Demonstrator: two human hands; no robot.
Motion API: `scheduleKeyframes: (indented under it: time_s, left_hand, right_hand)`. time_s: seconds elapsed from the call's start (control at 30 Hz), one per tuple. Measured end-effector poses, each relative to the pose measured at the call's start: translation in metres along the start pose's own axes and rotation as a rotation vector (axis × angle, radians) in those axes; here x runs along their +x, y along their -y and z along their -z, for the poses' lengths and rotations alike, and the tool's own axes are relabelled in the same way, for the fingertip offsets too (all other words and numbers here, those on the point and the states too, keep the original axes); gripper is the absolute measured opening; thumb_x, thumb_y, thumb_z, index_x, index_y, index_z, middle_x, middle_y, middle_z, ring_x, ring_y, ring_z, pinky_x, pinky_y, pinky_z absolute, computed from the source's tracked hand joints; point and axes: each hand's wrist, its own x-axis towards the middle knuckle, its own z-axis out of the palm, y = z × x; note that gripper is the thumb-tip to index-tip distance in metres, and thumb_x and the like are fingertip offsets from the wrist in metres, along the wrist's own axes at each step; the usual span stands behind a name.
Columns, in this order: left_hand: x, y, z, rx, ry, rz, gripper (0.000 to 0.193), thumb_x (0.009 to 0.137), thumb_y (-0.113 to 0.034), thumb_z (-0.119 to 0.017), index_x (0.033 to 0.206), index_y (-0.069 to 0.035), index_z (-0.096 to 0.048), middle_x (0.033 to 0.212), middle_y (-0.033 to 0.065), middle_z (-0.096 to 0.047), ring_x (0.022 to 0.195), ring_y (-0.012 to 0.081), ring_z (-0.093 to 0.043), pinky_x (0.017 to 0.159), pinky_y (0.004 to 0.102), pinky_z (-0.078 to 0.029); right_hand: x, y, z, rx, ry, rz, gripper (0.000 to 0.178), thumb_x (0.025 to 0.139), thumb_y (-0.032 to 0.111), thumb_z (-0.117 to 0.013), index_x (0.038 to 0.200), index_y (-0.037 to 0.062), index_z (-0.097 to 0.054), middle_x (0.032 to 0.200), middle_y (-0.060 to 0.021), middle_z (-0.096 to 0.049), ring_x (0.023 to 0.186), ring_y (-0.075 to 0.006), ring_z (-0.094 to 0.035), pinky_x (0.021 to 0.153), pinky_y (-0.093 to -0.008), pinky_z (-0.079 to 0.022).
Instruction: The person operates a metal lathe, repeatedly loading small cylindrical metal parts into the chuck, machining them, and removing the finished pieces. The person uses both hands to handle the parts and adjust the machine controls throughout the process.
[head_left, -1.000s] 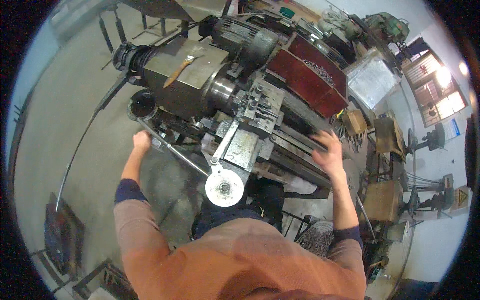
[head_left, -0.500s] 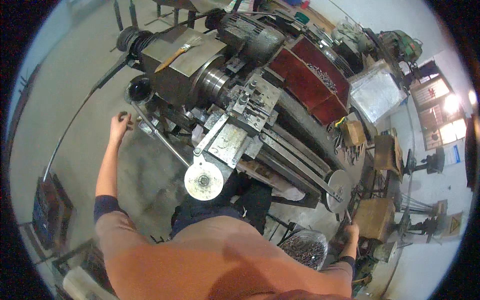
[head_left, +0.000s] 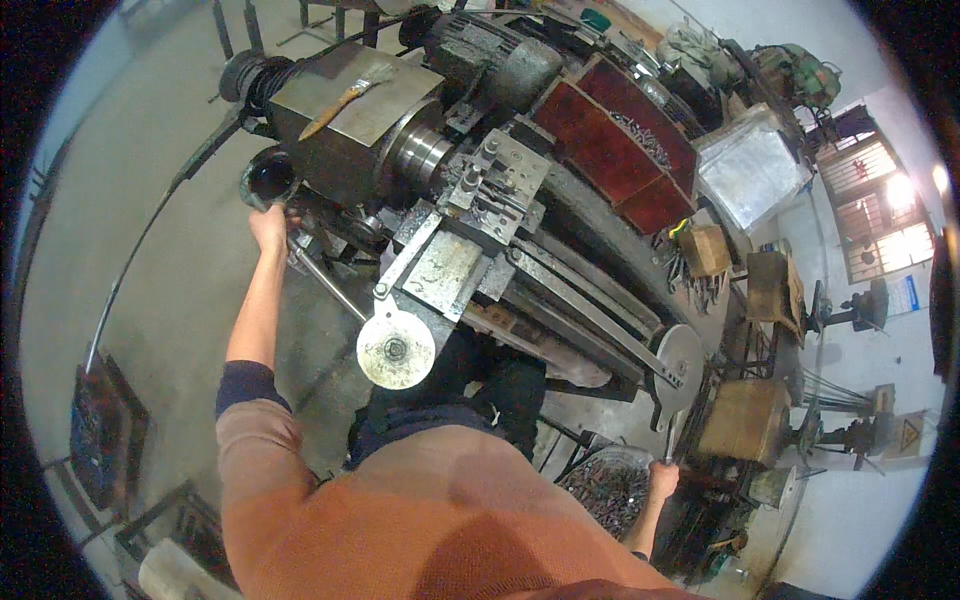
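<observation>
I stand at a large grey lathe [head_left: 560,290]. My left hand [head_left: 268,228] reaches out to the headstock [head_left: 350,110] end and is closed on a lever there, just below a black round cup [head_left: 266,180]. A long thin rod [head_left: 330,285] runs from that hand toward the carriage handwheel [head_left: 396,348]. My right hand [head_left: 662,480] is low at the tailstock end, closed around a thin metal handle [head_left: 668,438] that hangs under the tailstock handwheel [head_left: 680,365]. The tool post [head_left: 495,180] sits near the chuck [head_left: 420,155].
A paintbrush [head_left: 340,97] lies on top of the headstock. A dark red guard [head_left: 610,140] stands behind the bed. A bin of metal chips [head_left: 605,485] sits by my right leg. Wooden boxes [head_left: 745,420] and stands crowd the right side.
My right hand left the lathe bed and dropped to the handle at the tailstock end. My left hand moved up toward the headstock lever.
</observation>
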Motion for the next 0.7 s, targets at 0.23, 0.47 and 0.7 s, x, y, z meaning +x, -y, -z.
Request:
scheduleKeyframes:
  time_s: [0.23, 0.47, 0.7]
  left_hand:
    - [-0.002, -0.008, -0.003, 0.049, 0.015, 0.007, 0.018, 0.073, -0.001, -0.053, 0.089, 0.006, -0.05, 0.066, 0.0131, -0.058, 0.049, 0.0202, -0.058, 0.043, 0.0292, -0.049]
    - [-0.007, -0.011, -0.003, 0.006, -0.009, -0.048, 0.017, 0.073, -0.001, -0.053, 0.088, 0.006, -0.051, 0.065, 0.0131, -0.058, 0.048, 0.02, -0.058, 0.043, 0.0283, -0.047]
    - [-0.002, -0.008, 0.002, 0.078, -0.06, -0.088, 0.011, 0.071, -0.002, -0.053, 0.075, 0.008, -0.054, 0.06, 0.0129, -0.058, 0.045, 0.0209, -0.057, 0.041, 0.0301, -0.046]
  right_hand:
    - [-0.02, 0.015, 0.002, 0.081, 0.0, -0.048, 0.039, 0.061, 0.027, -0.054, 0.086, -0.0031, -0.06, 0.091, -0.0253, -0.06, 0.089, -0.0409, -0.057, 0.079, -0.044, -0.044]
    - [-0.018, 0.014, -0.004, 0.063, -0.016, -0.062, 0.037, 0.061, 0.026, -0.055, 0.082, -0.0031, -0.061, 0.088, -0.0254, -0.061, 0.088, -0.0397, -0.058, 0.077, -0.0433, -0.045]
    - [-0.019, 0.012, -0.004, 0.056, -0.03, 0.012, 0.036, 0.063, 0.027, -0.056, 0.082, -0.0026, -0.06, 0.085, -0.0233, -0.062, 0.083, -0.039, -0.059, 0.074, -0.0444, -0.046]
